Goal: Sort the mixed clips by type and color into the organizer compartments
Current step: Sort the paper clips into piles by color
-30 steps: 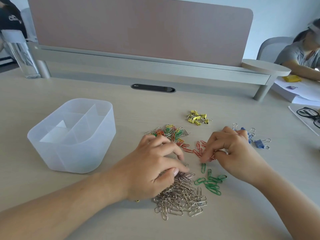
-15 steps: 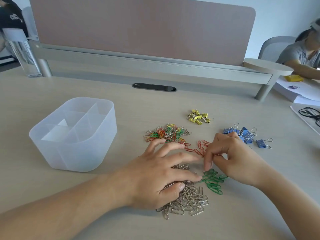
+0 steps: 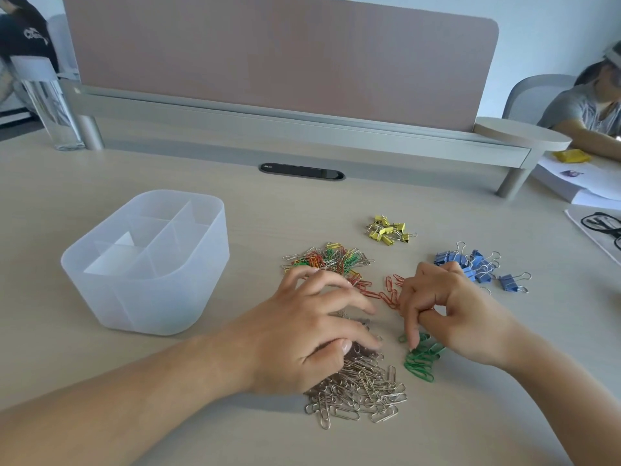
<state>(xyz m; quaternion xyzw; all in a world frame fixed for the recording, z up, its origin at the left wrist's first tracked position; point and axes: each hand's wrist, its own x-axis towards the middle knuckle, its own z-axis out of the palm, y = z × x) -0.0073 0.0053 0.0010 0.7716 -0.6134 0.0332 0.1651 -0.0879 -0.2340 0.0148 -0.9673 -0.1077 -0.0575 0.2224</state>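
A translucent white organizer [image 3: 100, 299] with several compartments stands at the left. Clips lie in piles on the desk: mixed coloured paper clips [image 3: 331, 258], red paper clips [image 3: 389, 292], green paper clips [image 3: 421, 361], silver paper clips [image 3: 359, 391], yellow binder clips [image 3: 388, 230] and blue binder clips [image 3: 477, 269]. My left hand [image 3: 302, 334] hovers over the silver pile with fingers spread and loosely bent; what it holds is hidden. My right hand [image 3: 447, 307] has its fingertips curled down onto the top of the green pile, touching the clips.
A desk divider with a raised shelf [image 3: 302, 126] runs along the back. A clear bottle [image 3: 50, 105] stands far left. Glasses [image 3: 601, 223] and papers [image 3: 591, 190] lie at the right, where another person sits.
My right hand has drawn back from the red clips toward the green pile, which is now bunched tighter. My left hand's fingers have spread out over the silver pile.
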